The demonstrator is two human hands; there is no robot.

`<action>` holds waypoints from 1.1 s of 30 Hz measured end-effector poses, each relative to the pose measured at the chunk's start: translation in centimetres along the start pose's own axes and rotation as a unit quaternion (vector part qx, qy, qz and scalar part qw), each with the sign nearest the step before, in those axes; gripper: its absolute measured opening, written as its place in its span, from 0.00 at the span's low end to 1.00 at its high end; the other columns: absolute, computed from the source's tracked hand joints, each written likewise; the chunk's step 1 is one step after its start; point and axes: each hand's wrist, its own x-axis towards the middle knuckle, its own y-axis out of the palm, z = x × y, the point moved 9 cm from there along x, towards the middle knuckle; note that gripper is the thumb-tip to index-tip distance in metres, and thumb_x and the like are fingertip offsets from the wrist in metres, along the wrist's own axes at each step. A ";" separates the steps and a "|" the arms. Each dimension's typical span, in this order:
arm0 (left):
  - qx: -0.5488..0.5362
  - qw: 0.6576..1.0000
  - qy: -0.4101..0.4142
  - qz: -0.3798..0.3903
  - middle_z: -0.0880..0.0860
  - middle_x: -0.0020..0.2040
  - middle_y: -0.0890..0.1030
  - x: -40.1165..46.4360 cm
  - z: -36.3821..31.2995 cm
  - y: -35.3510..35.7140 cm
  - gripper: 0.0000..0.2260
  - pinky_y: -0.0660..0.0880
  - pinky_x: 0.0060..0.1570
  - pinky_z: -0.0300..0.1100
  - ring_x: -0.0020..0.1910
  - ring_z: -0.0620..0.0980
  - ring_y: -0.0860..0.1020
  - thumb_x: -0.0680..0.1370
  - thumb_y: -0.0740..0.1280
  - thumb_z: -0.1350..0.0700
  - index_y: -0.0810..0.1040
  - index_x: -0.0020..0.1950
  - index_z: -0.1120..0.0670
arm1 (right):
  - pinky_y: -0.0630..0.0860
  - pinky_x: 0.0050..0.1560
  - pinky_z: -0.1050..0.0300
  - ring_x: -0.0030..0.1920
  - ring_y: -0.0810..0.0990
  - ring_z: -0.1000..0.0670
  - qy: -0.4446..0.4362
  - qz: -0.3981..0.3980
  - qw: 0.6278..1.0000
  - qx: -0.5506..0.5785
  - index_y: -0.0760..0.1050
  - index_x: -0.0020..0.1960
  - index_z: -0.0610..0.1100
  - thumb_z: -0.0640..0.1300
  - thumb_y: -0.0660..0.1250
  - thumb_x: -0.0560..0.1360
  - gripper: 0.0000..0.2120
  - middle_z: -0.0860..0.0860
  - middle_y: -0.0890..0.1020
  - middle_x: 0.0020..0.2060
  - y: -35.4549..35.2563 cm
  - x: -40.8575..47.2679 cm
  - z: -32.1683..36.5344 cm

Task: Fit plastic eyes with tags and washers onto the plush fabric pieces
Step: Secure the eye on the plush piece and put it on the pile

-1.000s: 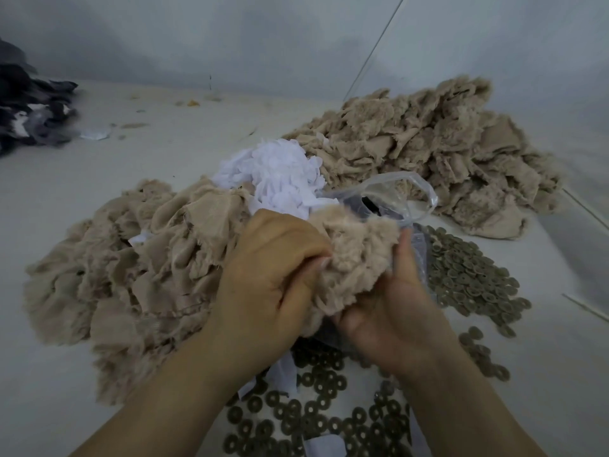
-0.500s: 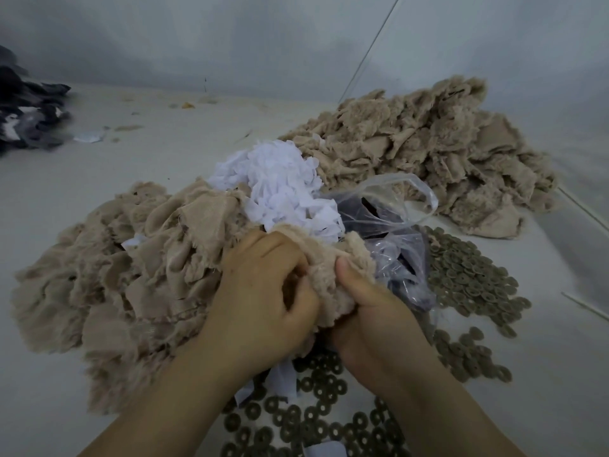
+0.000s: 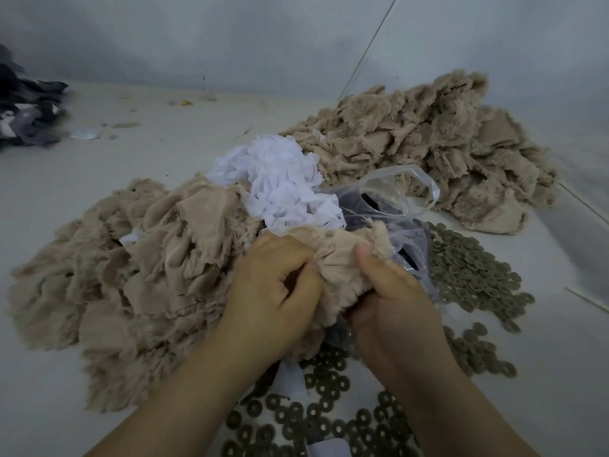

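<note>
A beige plush fabric piece [image 3: 342, 258] is bunched between both hands at the centre, its woven back up and fluffy edge showing. My left hand [image 3: 273, 288] grips its left side with curled fingers. My right hand [image 3: 392, 291] pinches its right side, thumb pressed on top. Behind them lies a heap of white tags [image 3: 280, 183] and a clear plastic bag [image 3: 395, 206] with dark contents, probably the eyes. Round grey-green washers [image 3: 468, 275] are spread to the right and below my wrists [image 3: 326, 420]. No eye is visible in the held piece.
A big pile of beige plush pieces [image 3: 131, 275] lies at the left, another [image 3: 428, 143] at the back right. Dark fabric [image 3: 26, 110] sits at the far left edge. The work surface [image 3: 148, 143] is pale, with a wall behind.
The plush piece has been pulled lower and turned in the hands. My right thumb has come up on top of the fabric and my left hand now bunches it tighter.
</note>
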 end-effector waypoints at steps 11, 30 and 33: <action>-0.062 0.998 -0.003 -0.023 0.54 0.30 0.74 1.4 -0.3 1.9 0.17 0.66 0.37 0.36 0.34 0.50 0.71 0.80 0.61 0.57 0.74 0.33 0.64 | 0.80 0.56 0.44 0.57 0.83 0.40 -0.015 -0.039 0.998 -0.036 0.80 0.61 0.37 0.47 0.68 0.74 0.19 0.38 0.84 0.55 -0.8 0.1 0.6; -0.201 0.971 -0.081 -0.105 0.52 0.31 0.70 -1.1 3.0 1.1 0.16 0.68 0.34 0.43 0.32 0.48 0.68 0.81 0.60 0.59 0.70 0.34 0.62 | 0.82 0.50 0.54 0.56 0.85 0.45 -0.052 -0.070 0.995 -0.038 0.85 0.53 0.46 0.50 0.65 0.74 0.14 0.44 0.86 0.54 -0.9 -0.1 -0.7; -0.219 0.965 -0.092 -0.107 0.51 0.31 0.70 -1.3 3.4 1.2 0.16 0.67 0.35 0.41 0.33 0.47 0.69 0.81 0.59 0.59 0.71 0.35 0.62 | 0.82 0.48 0.56 0.55 0.85 0.45 -0.045 -0.085 0.995 -0.011 0.85 0.53 0.43 0.47 0.66 0.73 0.14 0.43 0.86 0.54 -1.4 -0.1 -1.0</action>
